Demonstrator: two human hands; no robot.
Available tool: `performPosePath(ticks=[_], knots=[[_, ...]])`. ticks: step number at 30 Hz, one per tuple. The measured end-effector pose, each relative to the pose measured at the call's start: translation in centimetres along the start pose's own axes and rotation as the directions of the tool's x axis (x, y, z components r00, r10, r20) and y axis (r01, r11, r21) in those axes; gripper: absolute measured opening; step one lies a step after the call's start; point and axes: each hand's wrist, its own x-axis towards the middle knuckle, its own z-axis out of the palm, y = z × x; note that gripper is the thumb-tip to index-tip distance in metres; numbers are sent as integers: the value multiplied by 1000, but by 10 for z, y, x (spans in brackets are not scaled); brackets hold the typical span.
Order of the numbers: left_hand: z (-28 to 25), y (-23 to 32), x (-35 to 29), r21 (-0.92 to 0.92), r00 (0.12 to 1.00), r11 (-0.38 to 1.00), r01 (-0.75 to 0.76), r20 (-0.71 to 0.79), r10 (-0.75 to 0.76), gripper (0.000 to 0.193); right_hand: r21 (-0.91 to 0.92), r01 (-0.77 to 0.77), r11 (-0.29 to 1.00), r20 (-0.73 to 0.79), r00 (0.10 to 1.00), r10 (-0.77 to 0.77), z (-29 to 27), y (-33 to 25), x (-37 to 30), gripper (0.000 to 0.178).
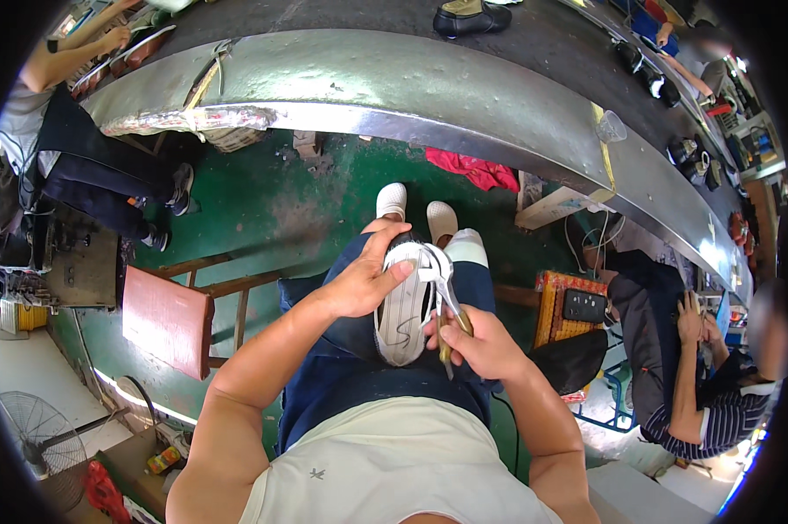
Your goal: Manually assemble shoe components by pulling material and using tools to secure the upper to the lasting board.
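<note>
While seated at the centre of the frame, holds a white shoe over the lap, flat marked face towards the camera, with the left hand wrapped round the shoe's upper left edge. Grips metal pincers by the handles in the closed right hand, with the head at the shoe's upper right; cannot tell for sure, at this angle, whether biting the edge. Wears 2 white clogs, just above the shoe in the frame. Faces a long metal-edged workbench across the top, bearing a dark shoe. Has 1 brown stool at centre left and 1 fan at lower left.
</note>
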Motion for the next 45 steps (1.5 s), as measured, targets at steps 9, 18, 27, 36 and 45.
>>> performPosePath(ticks=[9,18,27,36,45], knots=[[-3,3,6,107,993,994,-6,114,-7,65,772,-161,614,215,977,-14,-6,-15,3,25],[-3,-20,7,161,997,985,68,23,-73,59,-181,63,981,10,998,-62,-19,-15,24,19],[-6,-55,12,-66,991,990,127,-24,-129,48,-619,183,764,-197,905,-377,-4,44,57,23],[-4,-33,19,-545,918,768,335,5,-397,50,-890,-133,437,-222,962,-158,24,-4,36,18],[-14,-38,23,-348,939,893,287,-82,-334,49,-424,251,870,-264,885,-384,-4,-22,44,23]])
